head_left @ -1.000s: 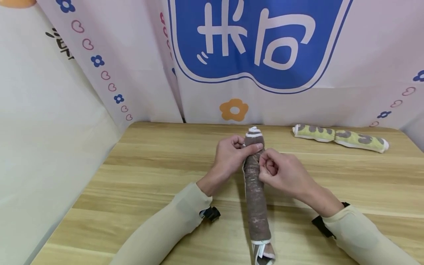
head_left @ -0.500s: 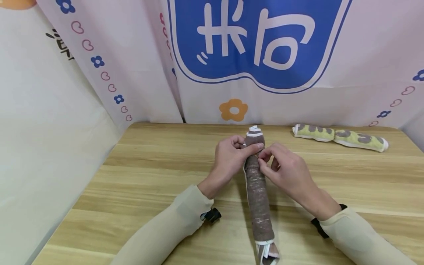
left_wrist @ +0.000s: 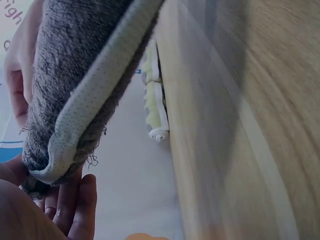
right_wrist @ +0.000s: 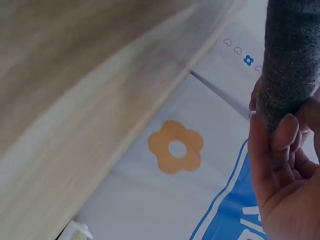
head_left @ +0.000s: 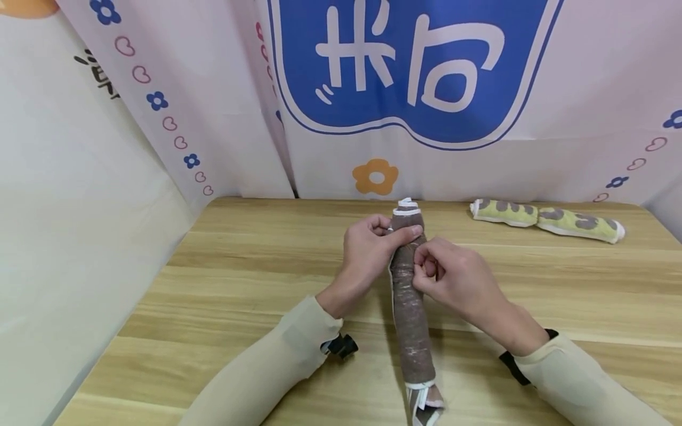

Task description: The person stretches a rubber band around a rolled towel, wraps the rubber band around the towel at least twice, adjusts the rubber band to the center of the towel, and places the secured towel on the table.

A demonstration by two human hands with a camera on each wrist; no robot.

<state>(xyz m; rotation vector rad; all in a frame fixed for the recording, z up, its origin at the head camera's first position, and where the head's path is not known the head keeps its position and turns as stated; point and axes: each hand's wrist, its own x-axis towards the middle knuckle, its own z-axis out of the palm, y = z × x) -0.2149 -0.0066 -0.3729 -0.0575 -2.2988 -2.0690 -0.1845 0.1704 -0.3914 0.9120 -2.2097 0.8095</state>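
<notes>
A long, rolled brown towel [head_left: 414,331] with white edging lies lengthwise in front of me, its far end lifted toward the backdrop. Near that end my left hand [head_left: 367,254] grips the roll, thumb across the top and fingers behind. My right hand [head_left: 460,281] is against the roll's right side just below, thumb and forefinger pinched on what looks like a thin tan band, mostly hidden by the fingertips. The left wrist view shows the towel's grey-brown pile [left_wrist: 75,55] and white hem [left_wrist: 95,95] close up. The right wrist view shows the roll [right_wrist: 292,55] above curled fingers.
A yellow-green rolled towel [head_left: 578,225] with brown patches, narrowed at its middle, lies at the table's back right. Behind the wooden table [head_left: 224,278] hangs a printed white and blue cloth backdrop [head_left: 319,160]. Each wrist carries a black strap.
The brown roll's near end swung right, then back left, and its far end has shifted slightly up. The right hand's fingers spread a little, then drew together again. The left hand keeps its grip.
</notes>
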